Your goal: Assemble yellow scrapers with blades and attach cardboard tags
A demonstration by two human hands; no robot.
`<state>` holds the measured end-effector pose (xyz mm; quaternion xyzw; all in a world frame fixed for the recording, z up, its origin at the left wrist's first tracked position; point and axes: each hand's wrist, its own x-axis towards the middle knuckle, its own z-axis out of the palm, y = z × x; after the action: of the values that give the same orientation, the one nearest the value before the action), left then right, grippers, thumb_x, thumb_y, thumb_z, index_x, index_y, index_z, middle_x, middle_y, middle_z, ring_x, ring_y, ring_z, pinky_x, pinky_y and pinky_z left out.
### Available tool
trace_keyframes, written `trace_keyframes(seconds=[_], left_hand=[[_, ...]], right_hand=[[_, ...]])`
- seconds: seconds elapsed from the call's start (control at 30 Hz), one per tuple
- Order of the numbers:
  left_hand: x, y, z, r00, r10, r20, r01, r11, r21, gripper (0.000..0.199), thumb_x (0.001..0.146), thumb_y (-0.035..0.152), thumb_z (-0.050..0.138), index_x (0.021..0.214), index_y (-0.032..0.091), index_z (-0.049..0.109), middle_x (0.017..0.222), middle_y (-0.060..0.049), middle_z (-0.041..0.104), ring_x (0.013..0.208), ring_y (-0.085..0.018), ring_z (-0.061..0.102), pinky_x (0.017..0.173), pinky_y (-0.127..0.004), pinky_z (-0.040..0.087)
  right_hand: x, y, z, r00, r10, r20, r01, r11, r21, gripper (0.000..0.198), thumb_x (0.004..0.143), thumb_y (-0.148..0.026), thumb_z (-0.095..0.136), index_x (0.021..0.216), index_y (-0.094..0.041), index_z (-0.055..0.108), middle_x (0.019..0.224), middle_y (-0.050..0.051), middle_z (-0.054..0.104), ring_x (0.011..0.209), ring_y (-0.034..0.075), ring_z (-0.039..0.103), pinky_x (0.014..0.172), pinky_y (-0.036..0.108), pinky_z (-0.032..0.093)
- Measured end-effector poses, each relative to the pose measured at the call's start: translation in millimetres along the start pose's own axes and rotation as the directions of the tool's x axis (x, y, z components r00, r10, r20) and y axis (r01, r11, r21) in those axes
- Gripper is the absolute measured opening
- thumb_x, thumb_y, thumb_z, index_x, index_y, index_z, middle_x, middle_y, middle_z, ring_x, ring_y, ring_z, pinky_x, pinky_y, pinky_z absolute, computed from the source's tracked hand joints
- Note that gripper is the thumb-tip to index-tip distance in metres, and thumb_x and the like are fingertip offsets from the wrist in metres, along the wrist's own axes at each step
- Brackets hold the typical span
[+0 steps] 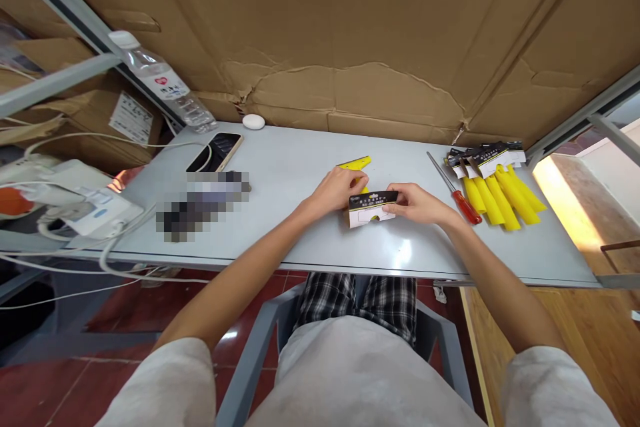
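Note:
Over the middle of the table, my left hand (335, 188) is closed, its fingers pinched on a flat yellow tool (356, 163) whose top end sticks out past the knuckles. The tool's lower part passes behind a folded black-and-white cardboard header card (371, 215). My right hand (417, 203) grips that card by its right edge, thumb in front. The card stands tilted toward me, with printed text on its black strip and a notch low in its white face. Whether the tool sits inside the card's fold I cannot tell.
Several yellow tools (505, 197) with similar cards lie at the right, beside a red-handled screwdriver (465, 205). Leftward are a phone (227, 150), a blurred dark item (203, 207), a white oval object (253, 121), a plastic bottle (163, 80) and a power strip (107, 213) with cables.

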<state>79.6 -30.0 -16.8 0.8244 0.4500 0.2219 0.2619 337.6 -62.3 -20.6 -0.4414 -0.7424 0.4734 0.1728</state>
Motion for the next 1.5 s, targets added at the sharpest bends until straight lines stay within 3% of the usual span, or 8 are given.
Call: trace_keyframes(seconds=[0.2, 0.37, 0.53, 0.67, 0.8, 0.97, 1.17, 1.5], left_hand=[[-3.3, -3.9, -5.6, 0.992, 0.099, 0.078, -0.097, 0.995, -0.019, 0.028, 0.089, 0.023, 0.053, 0.062, 0.024, 0.044, 0.063, 0.002, 0.046, 0.063, -0.017, 0.042, 0.066, -0.034, 0.029], [1.7, -13.4, -8.8, 0.988, 0.058, 0.146, -0.043, 0.994, -0.104, 0.029, 0.094, 0.032, 0.053, 0.073, 0.025, 0.071, 0.073, 0.0, 0.069, 0.073, -0.02, 0.061, 0.072, -0.035, 0.044], [-14.2, -4.3, -23.6, 0.991, -0.124, -0.042, 0.116, 0.981, -0.158, 0.055, 0.107, 0.048, 0.041, 0.114, 0.018, 0.087, 0.075, -0.004, 0.075, 0.072, -0.021, 0.065, 0.074, -0.035, 0.052], [-51.4, 8.3, -19.5, 0.978, 0.078, -0.191, -0.074, 0.997, 0.025, 0.041, 0.105, 0.047, 0.06, 0.125, 0.022, 0.085, 0.111, -0.008, 0.083, 0.095, -0.023, 0.072, 0.097, -0.04, 0.057], [-78.3, 6.1, 3.7, 0.951, 0.277, -0.138, -0.252, 0.952, 0.174, 0.033, 0.102, 0.04, 0.071, 0.13, 0.028, 0.083, 0.147, -0.012, 0.072, 0.136, -0.034, 0.064, 0.118, -0.054, 0.051], [-84.1, -2.0, 22.4, 0.964, 0.244, -0.11, -0.224, 0.961, 0.162, 0.038, 0.101, 0.033, 0.072, 0.138, 0.029, 0.078, 0.161, -0.015, 0.059, 0.144, -0.035, 0.062, 0.119, -0.055, 0.054], [-81.2, -0.3, 26.3, 0.967, 0.224, -0.119, -0.212, 0.971, 0.106, 0.036, 0.103, 0.03, 0.069, 0.138, 0.029, 0.076, 0.158, -0.013, 0.062, 0.144, -0.032, 0.064, 0.121, -0.051, 0.056], [-76.3, -6.0, 34.6, 0.963, 0.208, -0.174, -0.189, 0.975, 0.117, 0.033, 0.106, 0.03, 0.067, 0.138, 0.024, 0.074, 0.159, -0.016, 0.059, 0.119, -0.028, 0.075, 0.104, -0.046, 0.065]], right_hand=[[6.5, 2.3, 5.0, 0.999, 0.022, -0.047, -0.019, 0.997, 0.069, 0.045, 0.086, -0.061, 0.077, 0.096, -0.022, 0.057, 0.075, -0.002, 0.064, 0.066, 0.014, 0.052, 0.06, 0.028, 0.036], [8.9, 4.9, 7.0, 0.991, 0.064, -0.119, -0.062, 0.998, 0.015, 0.042, 0.085, -0.059, 0.077, 0.09, -0.022, 0.056, 0.07, -0.004, 0.061, 0.063, 0.012, 0.047, 0.058, 0.027, 0.033], [8.3, 9.3, 9.3, 0.985, 0.043, -0.166, -0.049, 0.998, -0.035, 0.042, 0.087, -0.054, 0.077, 0.11, -0.023, 0.061, 0.081, -0.002, 0.071, 0.071, 0.016, 0.062, 0.067, 0.029, 0.045], [0.5, 4.7, 15.6, 0.973, -0.009, -0.23, -0.021, 0.992, -0.127, 0.052, 0.092, -0.052, 0.074, 0.133, -0.023, 0.058, 0.098, 0.001, 0.073, 0.075, 0.016, 0.066, 0.075, 0.032, 0.051], [-16.5, -12.6, 36.5, 0.883, -0.163, -0.439, -0.025, 0.92, -0.391, 0.031, 0.102, -0.045, 0.064, 0.121, -0.021, 0.066, 0.117, 0.009, 0.068, 0.086, 0.019, 0.066, 0.086, 0.038, 0.053], [-37.3, -32.5, 66.5, 0.778, -0.302, -0.552, -0.088, 0.817, -0.57, 0.028, 0.106, -0.042, 0.059, 0.12, -0.021, 0.071, 0.132, 0.018, 0.066, 0.11, 0.029, 0.067, 0.085, 0.04, 0.052], [-43.9, -36.9, 82.8, 0.894, -0.161, -0.418, -0.152, 0.769, -0.621, 0.029, 0.108, -0.046, 0.056, 0.101, -0.023, 0.072, 0.089, 0.009, 0.078, 0.082, 0.024, 0.07, 0.071, 0.036, 0.04], [-37.0, -43.1, 96.7, 0.932, 0.012, -0.362, -0.256, 0.73, -0.634, 0.019, 0.105, -0.037, 0.055, 0.115, -0.024, 0.066, 0.11, 0.009, 0.081, 0.081, 0.023, 0.07, 0.063, 0.033, 0.022]])
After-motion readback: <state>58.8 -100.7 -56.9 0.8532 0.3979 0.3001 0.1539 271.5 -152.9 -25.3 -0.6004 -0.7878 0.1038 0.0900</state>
